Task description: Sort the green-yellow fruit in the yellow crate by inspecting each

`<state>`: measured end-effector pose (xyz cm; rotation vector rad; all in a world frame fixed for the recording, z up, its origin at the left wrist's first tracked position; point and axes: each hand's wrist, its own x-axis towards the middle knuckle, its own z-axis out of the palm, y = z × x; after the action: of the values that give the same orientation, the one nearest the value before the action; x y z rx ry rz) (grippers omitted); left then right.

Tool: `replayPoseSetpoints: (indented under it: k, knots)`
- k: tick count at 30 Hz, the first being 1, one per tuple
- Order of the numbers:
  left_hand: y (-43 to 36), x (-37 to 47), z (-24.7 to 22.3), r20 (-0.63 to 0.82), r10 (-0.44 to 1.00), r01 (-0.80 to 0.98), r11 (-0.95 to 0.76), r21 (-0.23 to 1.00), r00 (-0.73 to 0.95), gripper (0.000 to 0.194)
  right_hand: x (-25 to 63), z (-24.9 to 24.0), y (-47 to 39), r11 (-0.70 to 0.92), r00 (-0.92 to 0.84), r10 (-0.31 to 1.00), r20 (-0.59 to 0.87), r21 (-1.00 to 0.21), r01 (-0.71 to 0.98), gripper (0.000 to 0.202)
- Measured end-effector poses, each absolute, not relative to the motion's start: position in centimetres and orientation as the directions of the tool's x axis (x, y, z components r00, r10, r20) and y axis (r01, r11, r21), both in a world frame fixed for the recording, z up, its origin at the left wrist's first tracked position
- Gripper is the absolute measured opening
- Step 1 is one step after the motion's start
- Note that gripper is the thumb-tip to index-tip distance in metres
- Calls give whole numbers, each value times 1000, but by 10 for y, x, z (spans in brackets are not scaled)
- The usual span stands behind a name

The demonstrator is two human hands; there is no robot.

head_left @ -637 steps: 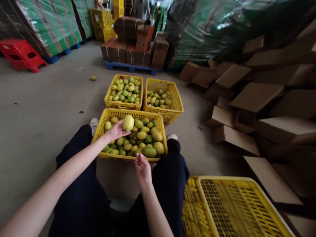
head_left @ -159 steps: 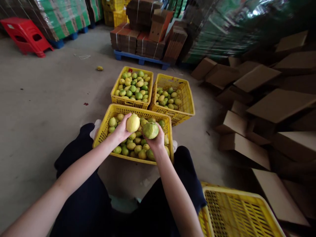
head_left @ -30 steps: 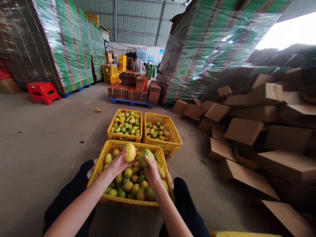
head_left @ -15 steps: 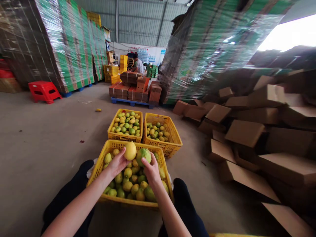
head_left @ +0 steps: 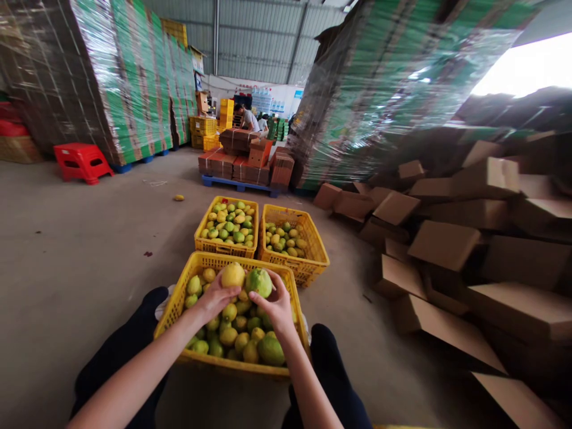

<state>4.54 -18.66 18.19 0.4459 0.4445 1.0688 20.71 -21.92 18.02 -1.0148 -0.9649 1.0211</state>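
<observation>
My left hand [head_left: 218, 298] is closed round a yellow lemon [head_left: 233, 275], its thumb along the near side. Beside it, my right hand [head_left: 276, 302] grips a green lemon [head_left: 258, 283] between thumb and fingers. Both fruits are held up close together above the far half of a yellow plastic crate [head_left: 232, 367]. Under my hands the crate holds many loose lemons [head_left: 229, 336], some yellow and some green. My forearms hide part of that fruit. The crate stands between my legs.
Behind stand two more yellow crates, the left one [head_left: 226, 249] fuller than the right one [head_left: 318, 241]. Empty cardboard boxes [head_left: 442, 243] lie heaped at right. A red stool [head_left: 83, 162], a stray lemon [head_left: 179, 197] and a pallet of flattened cartons [head_left: 241, 183] are farther off. People [head_left: 250, 121] work behind.
Both lemons have been turned slightly in my fingers. My right hand has tilted, its fingers now behind the green lemon. The left thumb now lies across the yellow one's lower side.
</observation>
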Motion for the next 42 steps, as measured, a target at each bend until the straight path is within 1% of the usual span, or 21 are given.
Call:
replayPoseSetpoints:
  k: [3,5,8,14,19,23,25,28,30,33,35,37,39,40,42]
  knots:
    - [-182,41,179,-80,937,-697,308,648,340,79,204,178,-220,241,254,946,200,-960,-141,71]
    - [-179,38,176,-75,943,-690,290,663,323,73,202,178,-221,273,256,940,227,-948,-160,74]
    - [-178,36,174,-90,943,-686,297,664,321,74,200,177,-220,304,262,931,254,-937,-170,72]
    - [-185,38,182,-72,956,-644,245,724,283,70,204,168,-219,341,294,901,318,-939,-30,67]
    - [-182,37,182,-76,957,-659,249,710,280,76,206,166,-222,413,299,847,439,-898,148,60]
    - [-176,34,171,-79,963,-682,239,691,258,79,206,165,-226,469,235,794,560,-811,350,57]
    - [-175,33,165,-36,973,-663,182,726,227,75,207,163,-228,500,179,773,609,-758,420,59]
    - [-174,32,159,44,979,-578,80,812,197,70,208,158,-228,529,127,754,644,-711,464,62]
    - [-174,31,157,68,977,-534,52,844,201,70,209,157,-228,533,127,749,650,-706,466,61]
    - [-175,30,158,79,973,-531,50,846,217,71,209,160,-228,534,120,750,651,-702,472,59]
    - [-176,29,163,70,969,-550,75,832,238,70,208,165,-229,524,131,756,641,-713,466,56]
    - [-177,29,170,44,960,-589,134,797,277,69,207,169,-231,491,168,784,598,-762,421,56]
    - [-178,29,179,9,945,-654,218,725,326,72,205,171,-231,430,225,835,503,-850,303,60]
    - [-179,29,183,-5,936,-685,262,680,353,74,203,172,-231,393,250,863,438,-895,212,61]
    - [-179,30,189,-35,922,-731,329,598,386,76,199,172,-230,307,286,912,293,-952,-4,57]
